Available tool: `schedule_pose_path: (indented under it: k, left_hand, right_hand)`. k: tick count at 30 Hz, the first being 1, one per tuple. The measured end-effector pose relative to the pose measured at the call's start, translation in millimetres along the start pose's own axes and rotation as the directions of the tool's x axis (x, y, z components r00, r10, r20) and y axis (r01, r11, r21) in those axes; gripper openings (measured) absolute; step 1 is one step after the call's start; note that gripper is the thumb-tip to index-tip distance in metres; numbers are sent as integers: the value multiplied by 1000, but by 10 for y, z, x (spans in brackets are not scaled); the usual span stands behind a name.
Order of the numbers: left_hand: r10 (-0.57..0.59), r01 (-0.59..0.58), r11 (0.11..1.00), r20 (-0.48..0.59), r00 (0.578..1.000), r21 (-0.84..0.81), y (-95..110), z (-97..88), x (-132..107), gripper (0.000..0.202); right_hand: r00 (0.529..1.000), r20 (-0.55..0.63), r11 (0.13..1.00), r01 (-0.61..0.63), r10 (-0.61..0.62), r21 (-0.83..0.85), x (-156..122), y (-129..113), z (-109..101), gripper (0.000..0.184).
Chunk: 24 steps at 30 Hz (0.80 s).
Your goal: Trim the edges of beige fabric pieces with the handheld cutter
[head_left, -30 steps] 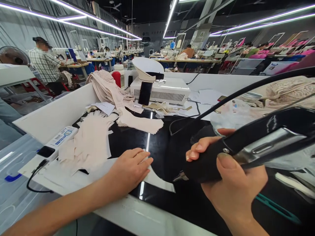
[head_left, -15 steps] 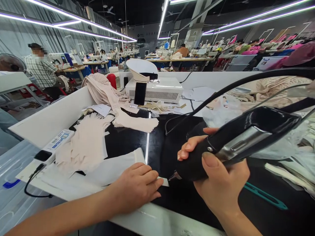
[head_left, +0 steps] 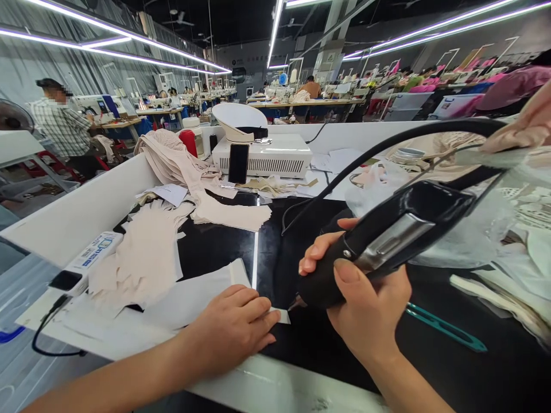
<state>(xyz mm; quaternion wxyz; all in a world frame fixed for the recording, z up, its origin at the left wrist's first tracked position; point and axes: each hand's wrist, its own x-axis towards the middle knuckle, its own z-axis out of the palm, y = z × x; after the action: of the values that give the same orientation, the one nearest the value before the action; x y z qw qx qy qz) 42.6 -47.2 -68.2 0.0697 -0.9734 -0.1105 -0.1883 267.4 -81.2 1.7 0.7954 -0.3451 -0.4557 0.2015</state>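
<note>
My right hand (head_left: 365, 310) is wrapped round a black corded hand tool (head_left: 387, 241) with a metal plate, its tip pointing down at the black table top (head_left: 224, 246). A black cable (head_left: 387, 152) arcs away from the tool. My left hand (head_left: 235, 330) lies flat, fingers together, pressing a white fabric piece (head_left: 193, 295) onto the table. The tool's tip is just right of my left fingertips, at the fabric's corner (head_left: 282, 315).
A stack of beige cut pieces (head_left: 146, 258) lies left, folded beige fabric (head_left: 181, 163) behind. A white machine (head_left: 262, 152) stands at the back. A teal thread snip (head_left: 443, 328) lies right. A power strip (head_left: 81, 265) sits left. A person (head_left: 60, 126) stands far left.
My left hand slid toward me and right along the white piece. The tool in my right hand moved left and down, closer to the fabric's corner.
</note>
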Motion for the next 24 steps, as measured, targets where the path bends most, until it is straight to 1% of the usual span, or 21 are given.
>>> schedule_pose_path:
  k: [8, 12, 16, 18, 22, 24]
  left_hand:
    - [4, -4, 1000, -46, 999, -7, 2, 8, -18, 31]
    - [4, -5, 1000, -63, 998, -9, 1, -2, -18, 29]
    - [-4, 3, 1000, -77, 997, -9, 7, -8, -7, 27]
    - [-7, 6, 1000, -85, 996, -11, 9, -15, 1, 26]
    - [-2, 2, 1000, -82, 997, -9, 6, -27, 14, 24]
    - [0, -1, 1000, -89, 996, -12, 4, -23, 16, 23]
  right_hand:
    - [1000, -11, 1000, -22, 22, 9, -47, 11, 6, 54]
    - [1000, 9, 1000, -12, 11, 13, -66, 41, -5, 50]
    - [1000, 9, 999, 8, -7, -35, -69, 45, -13, 41]
    - [1000, 5, 1000, -1, 1, -31, -66, 20, -11, 40]
    - [1000, 5, 1000, -20, 20, 22, -73, -75, 3, 45]
    - [1000, 9, 999, -25, 25, 22, -89, -113, 10, 48]
